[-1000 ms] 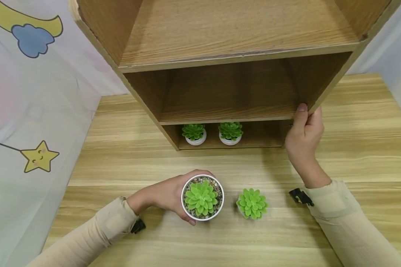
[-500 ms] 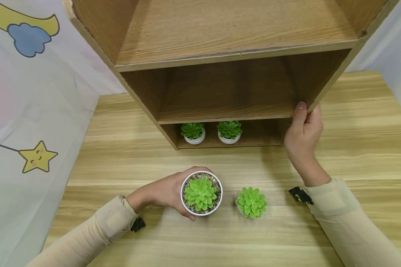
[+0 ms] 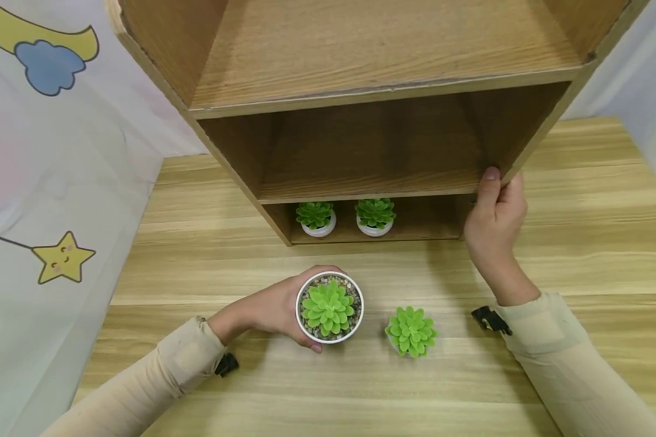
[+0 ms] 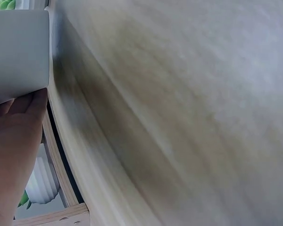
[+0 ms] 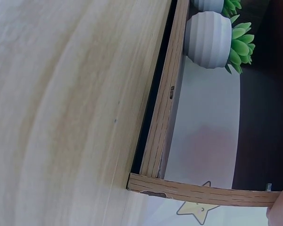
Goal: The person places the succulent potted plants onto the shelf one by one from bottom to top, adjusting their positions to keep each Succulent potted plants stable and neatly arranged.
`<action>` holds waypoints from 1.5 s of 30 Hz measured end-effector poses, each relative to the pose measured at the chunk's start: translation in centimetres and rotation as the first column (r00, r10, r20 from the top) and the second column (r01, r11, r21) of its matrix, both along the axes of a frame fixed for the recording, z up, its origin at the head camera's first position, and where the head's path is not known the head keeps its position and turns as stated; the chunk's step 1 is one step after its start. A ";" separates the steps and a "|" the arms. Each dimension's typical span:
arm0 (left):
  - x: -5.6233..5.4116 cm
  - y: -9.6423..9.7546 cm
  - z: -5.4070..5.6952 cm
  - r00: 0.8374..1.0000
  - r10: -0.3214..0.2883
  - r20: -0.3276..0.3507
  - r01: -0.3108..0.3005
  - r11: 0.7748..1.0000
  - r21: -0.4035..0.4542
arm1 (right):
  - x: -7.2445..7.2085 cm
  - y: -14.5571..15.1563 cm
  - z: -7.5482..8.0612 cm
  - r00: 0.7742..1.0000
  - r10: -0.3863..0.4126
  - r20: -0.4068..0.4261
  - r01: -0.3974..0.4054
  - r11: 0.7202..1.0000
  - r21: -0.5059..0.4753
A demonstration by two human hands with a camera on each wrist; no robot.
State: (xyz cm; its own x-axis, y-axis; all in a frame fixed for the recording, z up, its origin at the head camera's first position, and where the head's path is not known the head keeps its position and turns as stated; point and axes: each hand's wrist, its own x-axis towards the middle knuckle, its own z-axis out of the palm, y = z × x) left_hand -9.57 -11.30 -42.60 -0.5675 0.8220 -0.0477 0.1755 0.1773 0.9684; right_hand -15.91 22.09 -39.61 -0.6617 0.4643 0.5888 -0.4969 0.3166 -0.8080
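Note:
In the head view my left hand [image 3: 281,306] grips a potted succulent [image 3: 329,308], its white round pot filled with small pebbles. The left wrist view shows the plain side of that pot [image 4: 19,54] close over the table, fingers [image 4: 26,106] against it; whether its base touches is unclear. My right hand [image 3: 496,233] holds the right side panel of a wooden shelf [image 3: 393,97], thumb on the front edge. A smaller succulent [image 3: 412,332] stands on the table between my arms. Two succulents in white ribbed pots [image 3: 318,220] [image 5: 209,40] sit in the bottom compartment.
The shelf stands at the back of the wood-grain table [image 3: 415,400], its upper compartments overhanging the bottom one in the head view. A pale curtain with a star [image 3: 65,258] hangs at the left.
My left hand has carried the potted succulent a little forward, towards the shelf. The right hand keeps its place on the shelf's side, and the other succulents have not moved.

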 end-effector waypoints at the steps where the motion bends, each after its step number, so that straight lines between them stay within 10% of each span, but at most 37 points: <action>1: 0.0 0.0 0.0 1.000 0.006 0.003 -0.006 1.000 0.003 | 0.0 0.0 0.0 1.000 0.002 0.000 -0.002 1.000 -0.001; 45: -0.3 1.3 1.2 0.994 0.099 -0.036 -0.100 0.994 -0.045 | 0.2 0.0 0.1 1.000 0.019 -0.008 -0.019 1.000 0.003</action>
